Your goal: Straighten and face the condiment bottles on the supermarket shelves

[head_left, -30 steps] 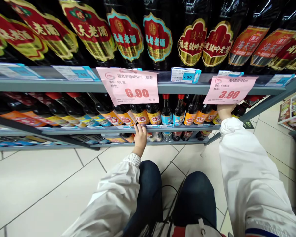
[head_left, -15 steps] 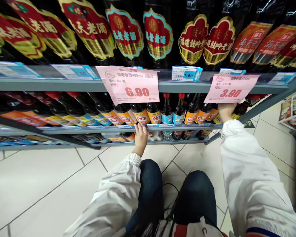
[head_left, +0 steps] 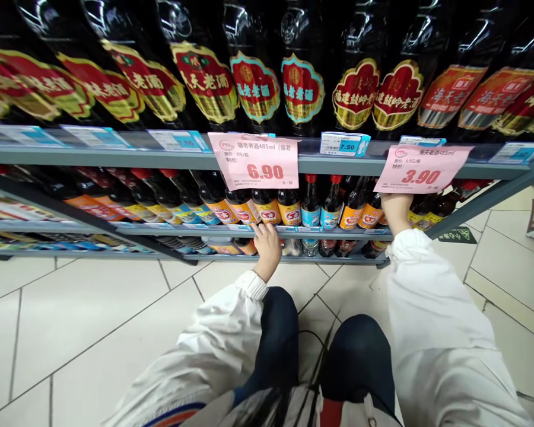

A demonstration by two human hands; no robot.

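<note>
My left hand [head_left: 267, 244] rests at the front edge of the middle shelf [head_left: 191, 229], fingers stretched out and slightly apart, just below a row of dark bottles with orange labels. The nearest is a bottle [head_left: 267, 211] with an orange and red label. My right hand [head_left: 397, 209] reaches in among the bottles on the same shelf, beneath a pink price sheet marked 3.90 [head_left: 422, 169]. That sheet and the hand's own back hide its fingers, so any hold is out of sight. Beside it stands an orange-labelled bottle [head_left: 370, 214]; yellow-labelled bottles [head_left: 434, 219] are on its other side.
Large dark bottles [head_left: 258, 89] fill the upper shelf, whose front rail [head_left: 169, 160] overhangs both hands. Another pink price sheet [head_left: 260, 163] hangs from it. A lower shelf holds more bottles [head_left: 310, 246]. My knees [head_left: 358, 350] are close to the rack, above the tiled floor [head_left: 115, 332].
The view has shifted, so the shelves appear lower and more to the right. My right hand has moved left behind the price sheet, beside the orange-labelled bottles. My left hand stays at the shelf edge.
</note>
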